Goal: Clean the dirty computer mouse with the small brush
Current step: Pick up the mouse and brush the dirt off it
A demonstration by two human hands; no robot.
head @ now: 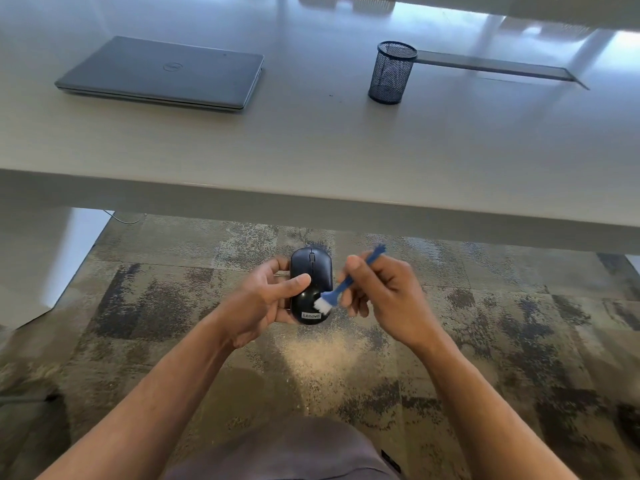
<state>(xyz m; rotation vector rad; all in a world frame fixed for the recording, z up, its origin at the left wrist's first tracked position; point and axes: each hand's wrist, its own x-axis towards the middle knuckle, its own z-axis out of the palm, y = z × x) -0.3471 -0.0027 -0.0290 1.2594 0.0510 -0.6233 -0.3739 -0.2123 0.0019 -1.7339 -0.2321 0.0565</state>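
Grip: left hand wraps the black mouse from its left side, thumb pressed across the top, fingers curled under. Right hand pinches the blue handle of the small brush between thumb and fingers, white bristles touching the rear of the mouse, just above the logo label.

Mouse is held in the air over the carpet, in front of the worktop edge, not on it. Probably so dust falls to the floor rather than on the worktop; a pale speckled patch on the carpet below fits that, though I can't confirm it's from the mouse.

Thumb covers part of the top shell, so that patch needs a regrip.

Open room all round both hands. Worktop edge is beyond the mouse's front. Closed laptop and mesh pen cup sit well apart, far back.
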